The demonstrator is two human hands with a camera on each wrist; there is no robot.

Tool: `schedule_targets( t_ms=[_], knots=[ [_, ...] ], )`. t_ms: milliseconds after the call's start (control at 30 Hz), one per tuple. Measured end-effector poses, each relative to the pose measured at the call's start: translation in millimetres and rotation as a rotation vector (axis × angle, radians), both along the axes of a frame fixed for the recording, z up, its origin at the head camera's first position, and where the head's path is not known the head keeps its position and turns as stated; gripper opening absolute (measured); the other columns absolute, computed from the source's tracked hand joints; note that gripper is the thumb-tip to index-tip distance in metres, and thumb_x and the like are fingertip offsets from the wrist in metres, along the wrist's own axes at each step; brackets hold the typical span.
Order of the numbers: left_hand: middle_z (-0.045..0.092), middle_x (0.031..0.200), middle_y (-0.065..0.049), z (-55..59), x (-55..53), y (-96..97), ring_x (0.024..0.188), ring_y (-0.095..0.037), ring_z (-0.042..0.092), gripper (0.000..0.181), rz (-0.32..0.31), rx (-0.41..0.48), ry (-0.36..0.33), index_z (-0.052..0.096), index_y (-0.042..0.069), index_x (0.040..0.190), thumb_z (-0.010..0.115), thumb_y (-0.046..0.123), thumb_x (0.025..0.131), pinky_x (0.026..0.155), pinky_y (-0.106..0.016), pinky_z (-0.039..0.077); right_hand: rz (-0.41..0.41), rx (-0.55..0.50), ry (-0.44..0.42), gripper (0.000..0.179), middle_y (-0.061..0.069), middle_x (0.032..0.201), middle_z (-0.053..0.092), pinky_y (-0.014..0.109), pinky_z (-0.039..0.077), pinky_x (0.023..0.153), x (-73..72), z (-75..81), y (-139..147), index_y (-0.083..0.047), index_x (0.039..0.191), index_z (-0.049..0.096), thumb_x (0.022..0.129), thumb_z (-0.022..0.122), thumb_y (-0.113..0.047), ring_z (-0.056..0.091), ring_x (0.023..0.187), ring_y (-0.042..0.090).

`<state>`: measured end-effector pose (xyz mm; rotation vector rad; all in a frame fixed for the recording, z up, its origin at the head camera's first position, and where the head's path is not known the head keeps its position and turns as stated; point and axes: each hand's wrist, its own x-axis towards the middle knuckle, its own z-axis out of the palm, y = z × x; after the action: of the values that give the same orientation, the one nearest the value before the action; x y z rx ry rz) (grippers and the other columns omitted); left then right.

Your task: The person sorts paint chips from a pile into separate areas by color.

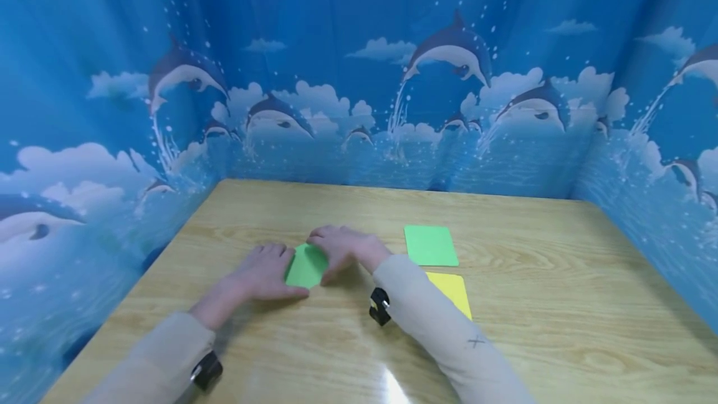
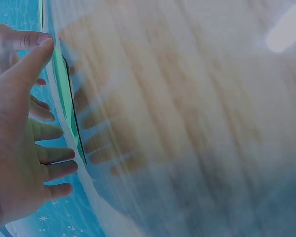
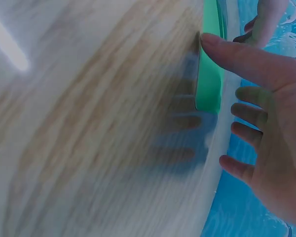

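Between the two hands a green square sheet (image 1: 306,267) lies on the wooden table. My left hand (image 1: 270,272) is at its left edge, fingers extended and thumb reaching along the near side. On the opposite side, my right hand (image 1: 343,249) covers the sheet's right edge and far right corner. In the left wrist view the fingers are straight and spread beside the green sheet (image 2: 64,89). The right wrist view has the thumb over the front of the green sheet (image 3: 208,89), with the other fingers stretched out behind it.
A second green square (image 1: 430,245) lies to the right of the hands. Nearer me is a yellow square (image 1: 453,290), partly hidden by the right sleeve (image 1: 432,317). A blue dolphin-print curtain (image 1: 336,48) surrounds the wooden table (image 1: 561,292) at the back and sides.
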<state>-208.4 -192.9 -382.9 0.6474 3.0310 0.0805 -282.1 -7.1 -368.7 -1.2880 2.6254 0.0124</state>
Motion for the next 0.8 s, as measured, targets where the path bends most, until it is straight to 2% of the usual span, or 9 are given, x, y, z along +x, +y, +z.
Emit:
schedule_targets(
  t_ms=[167,333,533,800],
  knots=[
    [0.052,0.118,-0.022,-1.8,-1.1,1.7,0.11,-0.039,0.047,0.088,-0.02,-0.028,-0.01,0.048,-0.004,0.126,0.058,0.067,0.075,0.094,-0.054,0.037,-0.006,0.041,-0.012,0.09,0.001,0.147,0.032,0.04,0.031,0.104,-0.1,-4.8,-4,-0.015,0.143,0.034,0.07,0.074,-0.049,0.029,0.133,0.017],
    [0.052,0.119,-0.023,1.2,-1.7,2.5,0.113,-0.039,0.046,0.081,-0.061,-0.016,-0.006,0.048,-0.005,0.126,0.061,0.059,0.077,0.096,-0.055,0.035,0.011,0.065,-0.002,0.086,0.001,0.145,0.034,0.034,0.034,0.102,-0.3,-6.5,-2,-0.014,0.142,0.037,0.072,0.072,-0.051,0.032,0.13,0.018],
    [0.051,0.123,-0.023,5.7,-3.7,1.0,0.115,-0.039,0.045,0.08,-0.109,-0.005,-0.016,0.046,-0.005,0.129,0.063,0.053,0.077,0.098,-0.055,0.032,0.031,0.097,0.004,0.087,0.004,0.144,0.034,0.036,0.034,0.102,3.3,-2.7,3,-0.015,0.142,0.037,0.072,0.072,-0.053,0.033,0.129,0.019],
    [0.048,0.13,-0.019,1.5,-8.5,4.2,0.12,-0.037,0.043,0.078,-0.16,0.022,-0.052,0.045,0.0,0.133,0.065,0.05,0.075,0.1,-0.055,0.03,0.052,0.061,-0.03,0.086,0.005,0.141,0.037,0.032,0.036,0.1,7.8,-0.2,10,-0.013,0.14,0.039,0.071,0.075,-0.048,0.039,0.123,0.018]
  ],
)
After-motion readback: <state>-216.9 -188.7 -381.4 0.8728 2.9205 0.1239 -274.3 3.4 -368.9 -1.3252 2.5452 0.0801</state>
